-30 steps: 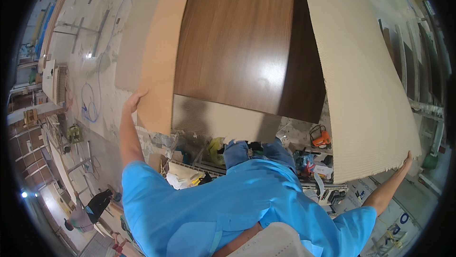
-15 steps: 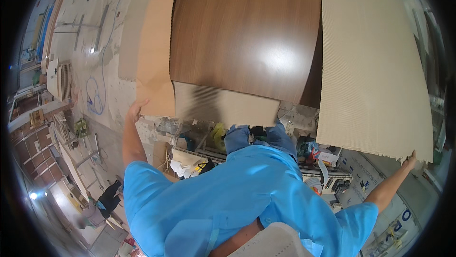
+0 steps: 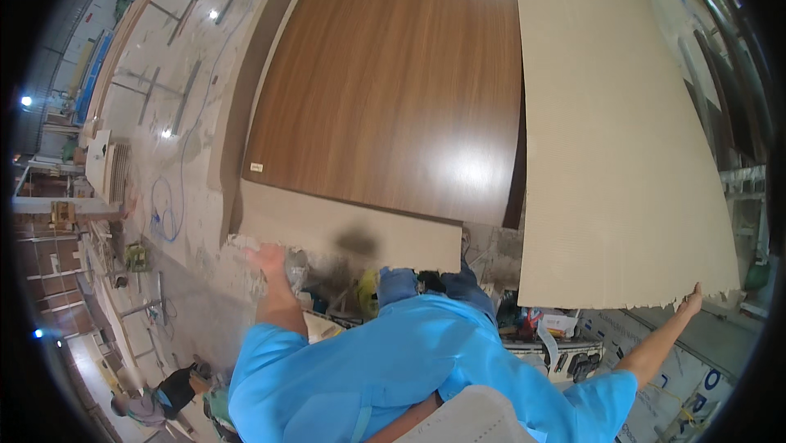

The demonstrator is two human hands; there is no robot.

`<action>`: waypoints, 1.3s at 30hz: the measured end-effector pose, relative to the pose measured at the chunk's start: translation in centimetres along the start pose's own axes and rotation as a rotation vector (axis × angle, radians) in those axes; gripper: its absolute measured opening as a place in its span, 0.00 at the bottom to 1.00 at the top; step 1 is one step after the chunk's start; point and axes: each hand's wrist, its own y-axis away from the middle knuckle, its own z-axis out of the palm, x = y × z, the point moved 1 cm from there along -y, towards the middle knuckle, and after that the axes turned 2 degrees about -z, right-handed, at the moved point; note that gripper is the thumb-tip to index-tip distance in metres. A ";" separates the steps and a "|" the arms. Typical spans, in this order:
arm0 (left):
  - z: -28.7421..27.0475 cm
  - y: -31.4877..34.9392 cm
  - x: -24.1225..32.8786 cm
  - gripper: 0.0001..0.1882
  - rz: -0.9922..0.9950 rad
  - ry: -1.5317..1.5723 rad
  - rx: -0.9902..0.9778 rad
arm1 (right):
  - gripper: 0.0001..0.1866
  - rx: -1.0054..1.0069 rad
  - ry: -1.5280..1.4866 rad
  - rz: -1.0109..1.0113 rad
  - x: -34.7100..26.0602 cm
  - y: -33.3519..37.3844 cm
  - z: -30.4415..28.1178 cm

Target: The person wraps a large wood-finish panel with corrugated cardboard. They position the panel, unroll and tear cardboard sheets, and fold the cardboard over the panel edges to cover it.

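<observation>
A large brown wood-grain panel [image 3: 385,91] lies in front of me on cardboard, a small pale label at its near left corner. My right hand [image 3: 692,302] grips the torn near corner of a wide cardboard sheet [image 3: 610,148], thumb on top; this sheet is raised along the panel's right side. At the left, my left hand [image 3: 268,259] is beside the ragged near edge of the cardboard under the panel, its fingers apart and slightly blurred. A narrow cardboard flap [image 3: 246,91] runs along the panel's left side.
Behind my legs, a cluttered bench [image 3: 565,353] holds tools and papers. A blue hose [image 3: 169,214] coils on the floor at left, near stacked boards [image 3: 106,169]. Another person [image 3: 168,394] is at lower left. Dark panels [image 3: 716,87] lean at far right.
The left cardboard flap has come down from its spread position, and my left hand has moved inward off it. My right hand keeps the right sheet raised, slightly lower in view.
</observation>
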 end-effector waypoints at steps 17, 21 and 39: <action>11.3 5.0 -21.9 0.30 -0.447 -0.261 -0.312 | 0.18 0.050 0.089 0.000 1.4 -2.1 1.3; 14.2 5.0 -24.8 0.26 -0.291 -0.359 -0.199 | 0.17 0.036 0.037 0.027 3.4 -2.5 3.0; 15.6 14.9 -35.8 0.33 -0.527 -0.362 -0.153 | 0.16 0.037 -0.157 -0.115 12.7 3.8 1.4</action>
